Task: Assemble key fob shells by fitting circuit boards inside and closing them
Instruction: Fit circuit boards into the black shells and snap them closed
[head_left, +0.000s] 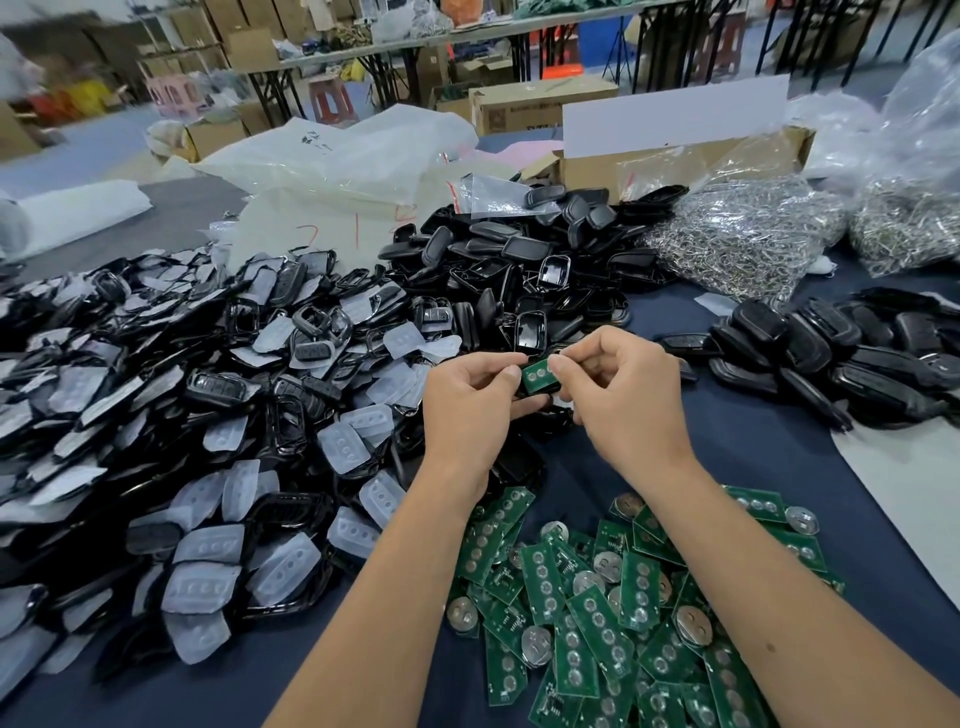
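Many black shells (208, 395) heaped on dark tablecloth (753, 467); cardboard boxes (540, 106) behind.

— Bench (753, 457), near edge?
— Circuit boards (613, 613) near right; front shells (171, 415) heaped left.
— Farther back?
— Back shells (524, 260) centre, boxes (670, 156) behind; closed fobs (852, 353) right.

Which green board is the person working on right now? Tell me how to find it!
Start at the heap of green circuit boards on the dark tablecloth nearest the camera, then follow both forearms up. Where the left hand and right hand meet sits one circuit board, the only one lifted off the table, sitting in a black shell.
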